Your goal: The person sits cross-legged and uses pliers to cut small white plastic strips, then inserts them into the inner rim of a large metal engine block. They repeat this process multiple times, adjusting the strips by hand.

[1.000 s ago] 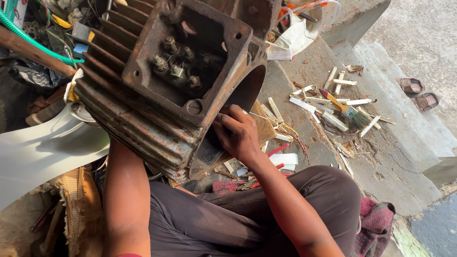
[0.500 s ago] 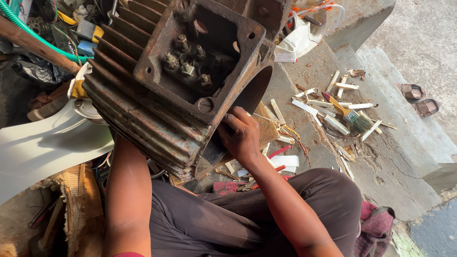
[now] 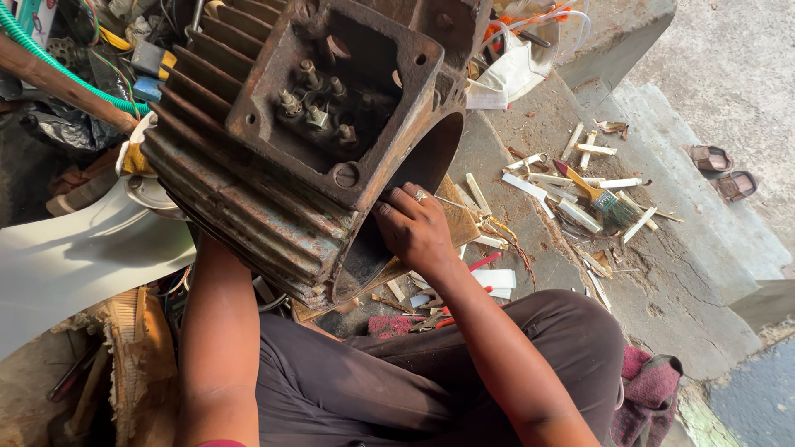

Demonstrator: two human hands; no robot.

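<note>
Fingers (image 3: 396, 217) of the right hand (image 3: 416, 228), one wearing a ring, curl over the rim of the round opening of a rusty motor housing (image 3: 273, 165), gripping its edge. That ribbed housing lies tilted over the person's lap, its open terminal box (image 3: 331, 91) with bolts facing up; the left arm (image 3: 217, 331) runs under the housing, so the left hand is hidden and its grip cannot be told. On the concrete floor (image 3: 662, 273) to the right, well apart, lie a paintbrush (image 3: 604, 199) and white strips (image 3: 580, 178).
</note>
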